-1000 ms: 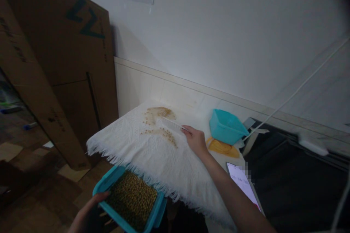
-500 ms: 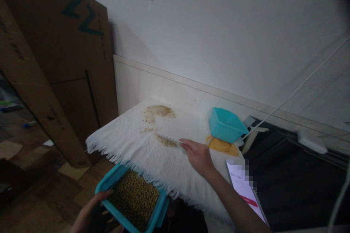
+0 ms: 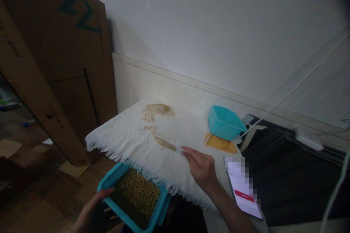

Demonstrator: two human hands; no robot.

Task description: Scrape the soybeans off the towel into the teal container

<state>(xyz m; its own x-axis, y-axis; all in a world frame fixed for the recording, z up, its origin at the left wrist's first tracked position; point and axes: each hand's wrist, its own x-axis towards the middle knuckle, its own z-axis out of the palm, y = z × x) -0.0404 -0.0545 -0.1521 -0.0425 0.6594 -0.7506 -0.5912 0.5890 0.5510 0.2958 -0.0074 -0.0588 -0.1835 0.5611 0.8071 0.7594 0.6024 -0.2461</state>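
Observation:
My left hand (image 3: 94,209) grips the left side of a teal container (image 3: 111,176), thumb over its rim. It holds many round yellowish and greenish beans (image 3: 139,193) and sits just below the fringed front edge of the white cloth (image 3: 131,127). In my right hand (image 3: 201,165), closed, is the end of a thin pale strip (image 3: 166,141), which lies low over the cloth. Loose beans (image 3: 167,145) lie along the strip's near side. Another scattered patch of beans (image 3: 162,109) is farther back on the cloth.
A second teal container (image 3: 224,123) stands at the back right of the cloth, beside a flat orange-yellow item (image 3: 221,143). A phone (image 3: 242,189) lies at the right edge. A large cardboard box (image 3: 68,54) stands at left, and a white cable (image 3: 295,87) hangs at right.
My right hand and the strip have moved slightly toward the front edge, and the beans beside the strip have shifted nearer. My left hand still holds the container.

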